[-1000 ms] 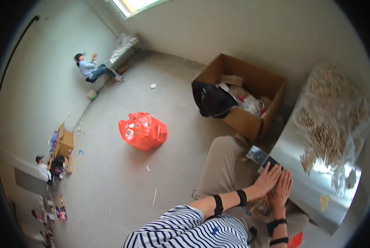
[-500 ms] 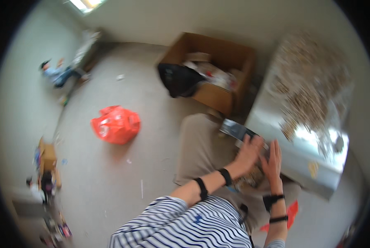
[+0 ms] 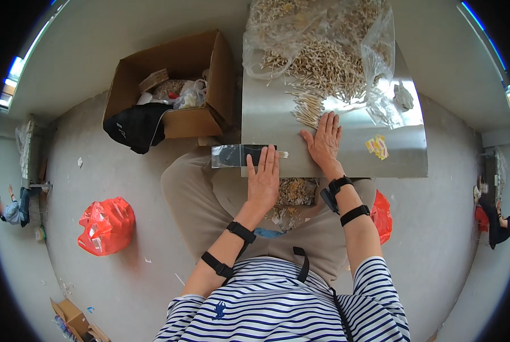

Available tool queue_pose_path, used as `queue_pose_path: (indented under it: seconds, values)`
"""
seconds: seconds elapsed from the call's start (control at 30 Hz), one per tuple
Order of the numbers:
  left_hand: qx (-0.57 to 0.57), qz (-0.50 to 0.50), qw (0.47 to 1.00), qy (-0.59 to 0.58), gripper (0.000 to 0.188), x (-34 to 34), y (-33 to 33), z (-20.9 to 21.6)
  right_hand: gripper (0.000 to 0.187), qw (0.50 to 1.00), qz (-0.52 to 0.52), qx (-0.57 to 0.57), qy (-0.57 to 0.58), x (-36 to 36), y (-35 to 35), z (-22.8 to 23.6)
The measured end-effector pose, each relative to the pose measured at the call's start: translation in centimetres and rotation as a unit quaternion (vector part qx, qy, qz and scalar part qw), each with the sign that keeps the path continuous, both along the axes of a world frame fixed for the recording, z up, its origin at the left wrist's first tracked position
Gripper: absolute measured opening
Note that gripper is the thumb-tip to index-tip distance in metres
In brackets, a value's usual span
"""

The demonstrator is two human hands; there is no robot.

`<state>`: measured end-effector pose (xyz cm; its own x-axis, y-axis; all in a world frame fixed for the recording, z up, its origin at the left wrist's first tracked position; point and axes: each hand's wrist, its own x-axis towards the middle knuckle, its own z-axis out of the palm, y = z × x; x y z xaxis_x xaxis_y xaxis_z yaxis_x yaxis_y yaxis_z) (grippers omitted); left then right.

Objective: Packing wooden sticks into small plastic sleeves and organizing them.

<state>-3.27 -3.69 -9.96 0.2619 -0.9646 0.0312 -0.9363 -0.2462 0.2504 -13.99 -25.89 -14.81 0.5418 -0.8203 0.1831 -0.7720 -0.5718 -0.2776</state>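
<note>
my left grip [image 3: 263, 179] lies straight-fingered on a flat black-and-clear plastic packet [image 3: 225, 155] jutting past the silvery metal table [image 3: 397, 163] at left; whether pinching, i can't tell. my right grip [image 3: 325, 144], thumb wide, rests near slim pale sticks [image 3: 308, 109]. packet: probably light, slippery; best held by its long edges.

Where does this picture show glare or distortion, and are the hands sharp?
All head view: glare whitens the metal table beside clear plastic; edges of the floor bow near the black rim; the left window is overexposed and blue-fringed; left hand and right hand look fairly sharp.
</note>
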Motion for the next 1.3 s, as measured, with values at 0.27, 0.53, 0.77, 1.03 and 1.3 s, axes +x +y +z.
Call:
queue_pose_path:
  seconds: [0.27, 0.53, 0.77, 1.03, 1.3]
  values:
    - [0.001, 0.005, 1.0, 0.013, 0.087, 0.2, -0.3, -0.1, 0.102, 0.999, 0.028, -0.029, 0.013, 1.9, 2.0, 0.0]
    - [-0.004, 0.012, 1.0, 0.001, 0.086, 0.6, 0.1, -0.6, 0.051, 0.992, 0.063, -0.072, -0.088, 2.4, 3.9, 3.8]
    - [0.0, -0.001, 1.0, -0.003, 0.084, 0.3, -0.2, -0.2, 0.011, 0.988, 0.097, -0.097, -0.067, 3.8, 2.1, 3.0]
    - [-0.012, 0.015, 0.999, -0.045, 0.119, 0.5, 0.0, -2.0, 0.007, 0.973, 0.2, -0.028, -0.111, 4.4, 5.4, 3.0]
    - [-0.024, 0.015, 0.999, -0.036, 0.116, 0.5, -0.1, -1.9, 0.008, 0.982, 0.122, -0.003, -0.146, 4.2, 5.6, 2.7]
